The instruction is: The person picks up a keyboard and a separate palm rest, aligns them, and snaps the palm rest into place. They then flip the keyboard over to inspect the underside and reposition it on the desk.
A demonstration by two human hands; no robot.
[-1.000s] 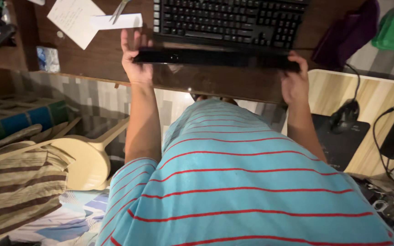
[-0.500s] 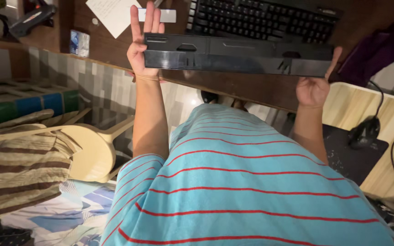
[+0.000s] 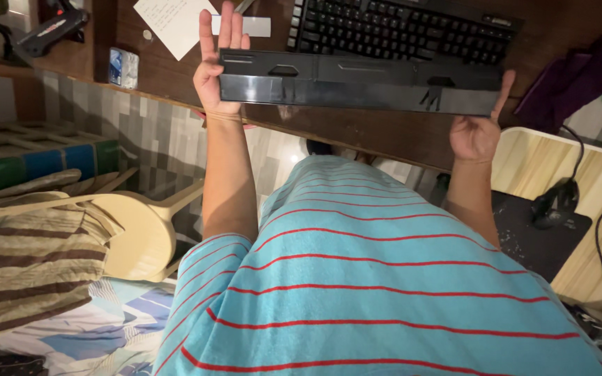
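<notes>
Both hands — left hand (image 3: 212, 76) flat-fingered, right hand (image 3: 477, 132) cupped — press the ends of a long black panel (image 3: 360, 82), held above the desk (image 3: 357, 132) before the keyboard (image 3: 398, 28).

A glossy black long plastic bar (image 3: 357, 82) crosses the top of the view. Behind it at twelve o'clock lies a black keyboard (image 3: 398, 31) on a dark brown wooden counter (image 3: 357, 132). A white paper sheet (image 3: 168, 21) sits at eleven o'clock. The shirt (image 3: 377, 278) filling the bottom is light blue with thin red stripes. At nine o'clock is a pale cream stool (image 3: 141, 237), with a brown-and-tan striped cloth (image 3: 29, 271) beside it. A purple cloth (image 3: 566, 76) lies at two o'clock, and a black mat (image 3: 538, 237) at three o'clock.
</notes>
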